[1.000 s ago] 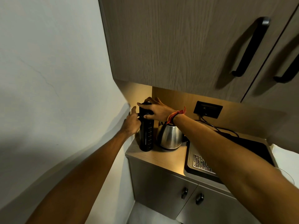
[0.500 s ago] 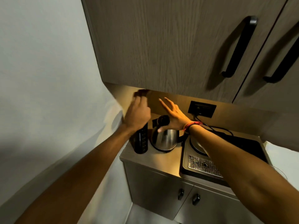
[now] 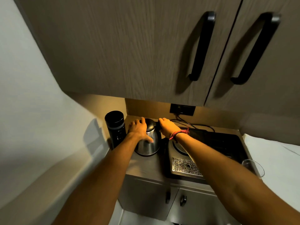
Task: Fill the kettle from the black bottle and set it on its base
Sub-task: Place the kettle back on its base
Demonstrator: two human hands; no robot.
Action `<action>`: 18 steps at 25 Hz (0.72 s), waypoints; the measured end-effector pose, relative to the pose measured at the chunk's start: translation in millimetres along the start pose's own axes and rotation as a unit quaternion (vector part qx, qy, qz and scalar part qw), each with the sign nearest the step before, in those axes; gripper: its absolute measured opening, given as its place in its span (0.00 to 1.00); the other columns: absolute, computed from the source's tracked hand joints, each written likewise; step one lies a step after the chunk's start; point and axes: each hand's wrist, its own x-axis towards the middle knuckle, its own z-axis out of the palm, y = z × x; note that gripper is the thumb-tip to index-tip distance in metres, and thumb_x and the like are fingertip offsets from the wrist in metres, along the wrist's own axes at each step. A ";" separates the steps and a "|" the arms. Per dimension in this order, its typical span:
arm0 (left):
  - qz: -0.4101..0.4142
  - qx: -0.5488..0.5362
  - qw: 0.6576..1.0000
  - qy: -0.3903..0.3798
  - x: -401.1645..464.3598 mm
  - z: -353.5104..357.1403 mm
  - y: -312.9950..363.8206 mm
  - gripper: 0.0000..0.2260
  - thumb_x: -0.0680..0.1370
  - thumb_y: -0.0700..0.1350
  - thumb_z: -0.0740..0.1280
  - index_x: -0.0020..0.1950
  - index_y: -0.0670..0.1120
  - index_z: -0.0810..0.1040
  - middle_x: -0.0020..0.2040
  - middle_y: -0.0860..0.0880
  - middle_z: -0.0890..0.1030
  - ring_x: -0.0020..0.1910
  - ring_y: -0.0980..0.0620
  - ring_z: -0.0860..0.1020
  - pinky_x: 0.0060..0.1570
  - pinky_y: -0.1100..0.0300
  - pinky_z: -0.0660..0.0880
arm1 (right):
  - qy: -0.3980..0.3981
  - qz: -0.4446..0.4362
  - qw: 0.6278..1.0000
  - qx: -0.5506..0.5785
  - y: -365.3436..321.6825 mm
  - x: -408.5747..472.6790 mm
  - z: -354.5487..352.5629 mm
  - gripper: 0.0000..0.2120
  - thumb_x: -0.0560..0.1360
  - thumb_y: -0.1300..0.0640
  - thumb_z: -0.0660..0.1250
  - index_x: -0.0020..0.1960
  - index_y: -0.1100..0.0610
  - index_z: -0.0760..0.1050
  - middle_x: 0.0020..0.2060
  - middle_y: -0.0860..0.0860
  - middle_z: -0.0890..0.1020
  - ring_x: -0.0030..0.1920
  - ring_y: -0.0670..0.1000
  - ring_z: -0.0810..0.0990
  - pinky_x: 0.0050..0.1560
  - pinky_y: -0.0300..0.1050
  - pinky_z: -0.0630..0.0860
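A: Left hand (image 3: 138, 129) left the black bottle (image 3: 115, 127); it now lies spread on the kettle (image 3: 148, 143).
B: Right hand (image 3: 167, 127)?
A: Closed at the kettle's handle, probably gripping, blurry. Kettle on counter (image 3: 146, 166), bottle just left, base (image 3: 180, 147) right.

Head view, looking down, close over counter (image 3: 146, 166).

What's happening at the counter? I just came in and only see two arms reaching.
A person has both hands on a steel kettle standing on the counter. The left hand rests against its side and lid, and the right hand is closed around the handle. A black bottle stands upright just left of the kettle, untouched. The round base to the right is bare, so the kettle isn't on it yet.
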 end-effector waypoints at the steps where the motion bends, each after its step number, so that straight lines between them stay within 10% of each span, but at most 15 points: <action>1: -0.001 -0.008 1.000 0.014 1.8 2.1 0.5 0.56 0.62 0.61 0.80 0.77 0.40 0.53 0.75 0.34 0.63 0.74 0.33 0.61 0.70 0.42 0.62 | 0.009 0.009 1.000 0.012 1.1 -0.1 0.7 0.17 0.75 0.62 0.68 0.62 0.63 0.70 0.61 0.62 0.76 0.61 0.65 0.76 0.58 0.56 0.73; 18: 0.171 -0.104 0.970 0.140 11.2 -21.6 143.8 0.52 0.57 0.70 0.77 0.71 0.41 0.67 0.65 0.38 0.72 0.67 0.37 0.68 0.66 0.41 0.69 | 0.146 0.136 0.975 0.099 134.6 -73.9 -84.9 0.09 0.71 0.64 0.69 0.50 0.56 0.78 0.50 0.59 0.83 0.53 0.60 0.82 0.49 0.47 0.75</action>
